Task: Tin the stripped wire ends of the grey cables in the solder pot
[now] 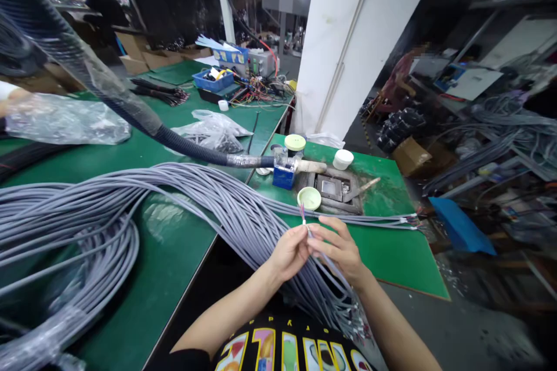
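Your left hand (290, 252) and right hand (338, 249) meet just in front of your chest, off the near edge of the green-matted desk (174, 243). Both pinch the same thin grey cable (310, 234) between thumb and fingertips, the left gripping just below its tip, the right closed on it just beside. The cable's stripped end, with short pink and white wires (301, 213), sticks up above your fingers. It belongs to the thick bundle of grey cables (209, 197) that sweeps across the desk from the left edge and drops over the near edge into your lap. Just beyond your hands, on the smaller green mat, sit a pale green shallow dish (309, 198), a blue box (284, 175) and a metal tray (333, 188). A black corrugated hose (130, 110) crosses above the bundle.
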`<state>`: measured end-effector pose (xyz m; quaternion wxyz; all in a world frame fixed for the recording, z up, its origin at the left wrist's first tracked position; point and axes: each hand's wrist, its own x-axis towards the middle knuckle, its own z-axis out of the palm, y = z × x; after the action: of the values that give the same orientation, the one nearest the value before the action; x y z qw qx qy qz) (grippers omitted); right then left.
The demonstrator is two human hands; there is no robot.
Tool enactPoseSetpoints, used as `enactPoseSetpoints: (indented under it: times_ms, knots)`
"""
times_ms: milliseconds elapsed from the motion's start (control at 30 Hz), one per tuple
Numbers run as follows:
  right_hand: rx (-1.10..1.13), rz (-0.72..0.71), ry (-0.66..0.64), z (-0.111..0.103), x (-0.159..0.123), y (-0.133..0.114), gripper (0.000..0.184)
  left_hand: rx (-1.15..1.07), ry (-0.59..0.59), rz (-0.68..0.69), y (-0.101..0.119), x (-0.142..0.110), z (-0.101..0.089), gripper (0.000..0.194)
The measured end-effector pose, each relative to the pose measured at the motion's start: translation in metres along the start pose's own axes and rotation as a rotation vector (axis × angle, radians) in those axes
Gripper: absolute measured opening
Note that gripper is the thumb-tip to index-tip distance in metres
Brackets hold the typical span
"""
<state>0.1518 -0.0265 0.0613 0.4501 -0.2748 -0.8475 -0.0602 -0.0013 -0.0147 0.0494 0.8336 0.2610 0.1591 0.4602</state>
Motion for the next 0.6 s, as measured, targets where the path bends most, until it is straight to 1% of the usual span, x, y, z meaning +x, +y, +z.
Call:
enactPoseSetpoints:
  times_ms: [67,133,167,233,300,367,433,500,600]
  knots:
    - [0.058,0.059,0.096,-0.003,0.005,0.0,0.026,0.147,0.001,0.039,0.005,-0.002,-0.004,0.04]
    - [0.09,0.202,0.189,-0.011,0.013,0.001,0.023,0.374,0.038,0.113,0.012,-0.004,-0.012,0.046]
    - [0.086,0.289,0.223,-0.015,0.017,0.003,0.021,0.515,0.071,0.176,0.016,-0.004,-0.018,0.045]
    - [0.057,0.424,0.26,-0.024,0.026,0.01,0.019,0.819,0.155,0.363,0.023,-0.004,-0.031,0.036]
    - [0.042,0.484,0.256,-0.027,0.034,0.023,0.016,1.084,0.222,0.564,0.027,-0.002,-0.045,0.028]
    - [0.05,0.519,0.215,-0.025,0.038,0.037,0.016,1.282,0.246,0.705,0.028,0.002,-0.057,0.023]
    - [0.057,0.55,0.172,-0.019,0.041,0.049,0.016,1.439,0.22,0.769,0.026,0.005,-0.065,0.021]
    - [0.062,0.575,0.131,-0.012,0.043,0.059,0.018,1.548,0.181,0.8,0.024,0.007,-0.069,0.019]
    - [0.089,0.609,0.082,0.0,0.044,0.071,0.02,1.596,0.163,0.832,0.022,0.006,-0.07,0.019]
